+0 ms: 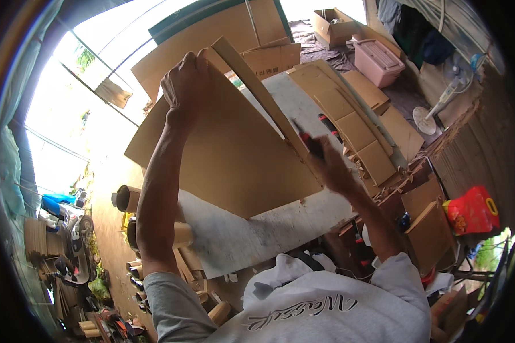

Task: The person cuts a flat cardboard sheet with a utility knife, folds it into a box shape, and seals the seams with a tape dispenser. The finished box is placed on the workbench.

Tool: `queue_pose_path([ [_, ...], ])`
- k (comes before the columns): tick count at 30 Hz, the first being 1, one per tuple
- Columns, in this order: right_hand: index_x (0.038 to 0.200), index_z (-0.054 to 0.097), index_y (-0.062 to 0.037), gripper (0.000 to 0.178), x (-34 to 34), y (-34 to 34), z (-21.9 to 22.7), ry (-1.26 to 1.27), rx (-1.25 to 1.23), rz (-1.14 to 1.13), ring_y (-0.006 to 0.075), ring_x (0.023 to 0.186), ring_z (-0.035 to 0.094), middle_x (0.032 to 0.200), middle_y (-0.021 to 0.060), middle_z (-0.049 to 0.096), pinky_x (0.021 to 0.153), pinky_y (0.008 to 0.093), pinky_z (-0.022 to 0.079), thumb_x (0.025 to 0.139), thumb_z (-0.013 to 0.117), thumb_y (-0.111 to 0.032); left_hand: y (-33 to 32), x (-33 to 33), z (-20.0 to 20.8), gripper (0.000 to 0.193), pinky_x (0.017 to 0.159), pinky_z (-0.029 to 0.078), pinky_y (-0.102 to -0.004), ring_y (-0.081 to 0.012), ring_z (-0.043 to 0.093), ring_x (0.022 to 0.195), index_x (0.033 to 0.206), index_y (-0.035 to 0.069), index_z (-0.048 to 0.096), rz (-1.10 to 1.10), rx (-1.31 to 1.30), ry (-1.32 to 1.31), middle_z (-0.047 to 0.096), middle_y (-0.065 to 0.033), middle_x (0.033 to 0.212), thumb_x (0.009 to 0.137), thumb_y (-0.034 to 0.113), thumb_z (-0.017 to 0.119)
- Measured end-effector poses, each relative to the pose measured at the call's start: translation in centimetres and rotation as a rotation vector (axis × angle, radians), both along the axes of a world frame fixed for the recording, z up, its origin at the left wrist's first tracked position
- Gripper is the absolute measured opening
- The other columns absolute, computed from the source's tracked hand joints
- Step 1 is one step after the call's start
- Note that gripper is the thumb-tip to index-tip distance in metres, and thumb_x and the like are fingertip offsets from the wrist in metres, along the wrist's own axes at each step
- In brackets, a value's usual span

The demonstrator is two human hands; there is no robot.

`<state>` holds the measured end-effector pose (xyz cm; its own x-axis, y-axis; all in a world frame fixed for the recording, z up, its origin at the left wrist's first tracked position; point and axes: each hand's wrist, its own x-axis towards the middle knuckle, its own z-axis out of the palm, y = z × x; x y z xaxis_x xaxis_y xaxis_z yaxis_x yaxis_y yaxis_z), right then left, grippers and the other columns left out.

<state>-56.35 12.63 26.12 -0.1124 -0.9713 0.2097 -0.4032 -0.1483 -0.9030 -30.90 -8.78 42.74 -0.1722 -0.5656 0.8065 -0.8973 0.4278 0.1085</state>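
Note:
A large brown cardboard sheet [234,143] is tilted up above a grey work table [229,243]. My left hand [186,83] is closed on its raised far edge. A narrow cardboard strip [257,88] runs along the sheet's right side, with a gap between them over part of its length. My right hand [330,166] grips a red and black utility knife [309,143] beside the strip's lower part. The knife's tip points up and away, and whether it touches the cardboard I cannot tell. Just beyond lies another red and black tool [329,127] on the table.
Stacked cardboard pieces [349,117] lie on the table's right side. Cardboard scraps [386,194] are heaped nearby. A pink storage bin [379,62], an open carton [333,27] and a white fan [435,114] stand farther back. Cardboard tubes [129,198] sit at the left; a red bag [471,210] is at right.

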Motion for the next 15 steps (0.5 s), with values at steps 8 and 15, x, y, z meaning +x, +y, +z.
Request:
queue_pose_path([
  [8,0.112,0.055,0.0015,0.016,1.7,3.3,-3.3,0.092,0.086,-0.118,0.0333,0.067,0.063,0.073,0.0186,0.059,0.064,0.0451,0.048,0.099,0.056,-0.008,3.7,-4.6,1.5,0.044,0.051,0.052,-0.0425,-0.0302,0.07,0.062,0.075,0.011,0.06,-0.089,-0.159,-0.217,0.07,-0.0067,0.071,0.101,0.046,0.061],
  [15,0.106,0.051,0.0032,0.015,1.6,2.5,-4.6,0.231,0.228,-0.105,0.0494,0.08,0.067,0.082,0.0287,0.066,0.071,0.0568,0.051,0.1,0.053,-0.01,5.4,-7.7,0.1,0.046,0.048,0.052,-0.0374,-0.0237,0.068,0.058,0.072,0.011,0.059,-0.221,-0.243,-0.297,0.067,-0.0043,0.066,0.098,0.05,0.066],
])
